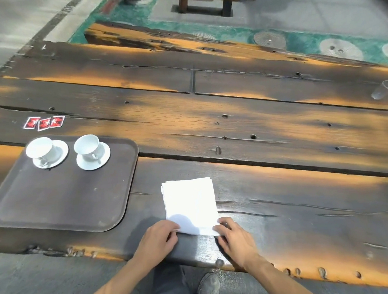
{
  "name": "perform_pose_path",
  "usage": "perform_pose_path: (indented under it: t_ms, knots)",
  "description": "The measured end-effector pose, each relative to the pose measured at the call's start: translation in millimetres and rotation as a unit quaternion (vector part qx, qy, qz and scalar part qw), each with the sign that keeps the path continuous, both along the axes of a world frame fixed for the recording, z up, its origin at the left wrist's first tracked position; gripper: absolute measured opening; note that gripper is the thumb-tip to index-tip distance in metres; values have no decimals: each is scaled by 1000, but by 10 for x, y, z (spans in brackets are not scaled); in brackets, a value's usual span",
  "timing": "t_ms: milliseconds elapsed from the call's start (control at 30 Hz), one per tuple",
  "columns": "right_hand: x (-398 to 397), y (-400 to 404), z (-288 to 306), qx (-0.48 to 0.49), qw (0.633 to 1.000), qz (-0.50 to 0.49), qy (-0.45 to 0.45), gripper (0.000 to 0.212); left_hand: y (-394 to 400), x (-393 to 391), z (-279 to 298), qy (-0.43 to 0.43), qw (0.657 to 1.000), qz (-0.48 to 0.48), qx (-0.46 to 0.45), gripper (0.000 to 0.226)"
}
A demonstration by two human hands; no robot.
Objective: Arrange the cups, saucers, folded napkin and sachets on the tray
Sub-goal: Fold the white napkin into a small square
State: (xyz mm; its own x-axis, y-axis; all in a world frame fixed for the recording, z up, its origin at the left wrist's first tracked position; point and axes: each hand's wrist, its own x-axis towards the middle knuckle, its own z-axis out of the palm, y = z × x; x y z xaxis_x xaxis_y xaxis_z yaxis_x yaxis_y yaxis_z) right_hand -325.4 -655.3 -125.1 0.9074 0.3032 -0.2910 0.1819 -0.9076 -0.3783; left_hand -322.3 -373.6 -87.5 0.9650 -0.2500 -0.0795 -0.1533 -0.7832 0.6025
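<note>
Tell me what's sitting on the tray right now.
Two white cups, each on its own saucer, stand along the far edge of the tray. Whatever is inside the cups cannot be judged from here.

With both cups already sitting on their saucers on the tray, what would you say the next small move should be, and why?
Probably finish folding the napkin: both the left hand and the right hand pinch its near edge, and it lies on the table right of the tray, not yet on it. The red sachets wait beyond the tray.
</note>
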Motion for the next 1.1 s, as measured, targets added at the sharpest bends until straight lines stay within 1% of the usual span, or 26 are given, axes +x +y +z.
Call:
perform_pose_path:
  t_ms: [100, 167, 233, 300, 400, 467, 600, 700, 767, 933, 1100]
  knots:
    - [-11, -4, 53, 47, 998, -9, -52, 26, 59, 1, 68, 1, 1000, 14, -11, 21]
    - [-42, -55, 108, 84, 995, -10, -56, 27, 116, -34, 83, 18, 999, 11, -23, 21]
    - [-72, -108, 139, 120, 992, -16, -41, 28, 161, -78, 86, 56, 997, 19, -55, 20]
    - [-63, -120, 161, 157, 987, -34, -6, 28, 191, -86, 62, 86, 992, 42, -84, 17]
    - [84, -37, 198, 225, 968, -92, 57, 20, 185, 22, -30, 115, 983, 96, -108, 14]
    - [244, 45, 175, 243, 959, -130, 69, 18, 157, 141, -104, 129, 975, 132, -124, 19]
    - [565, 226, 62, 223, 957, -172, 76, 19, 137, 379, -224, 160, 963, 161, -147, 15]
    - [733, 323, -38, 188, 955, -213, 86, 26, 142, 474, -289, 167, 962, 169, -134, 17]
    - [773, 377, -85, 162, 956, -229, 85, 28, 124, 480, -334, 166, 964, 178, -112, 18]
    - [716, 486, -137, 87, 969, -229, 37, 28, 0, 451, -374, 160, 966, 194, -54, 25]
    - [630, 537, -154, 68, 970, -233, 19, 31, -125, 408, -372, 165, 966, 192, 47, 27]
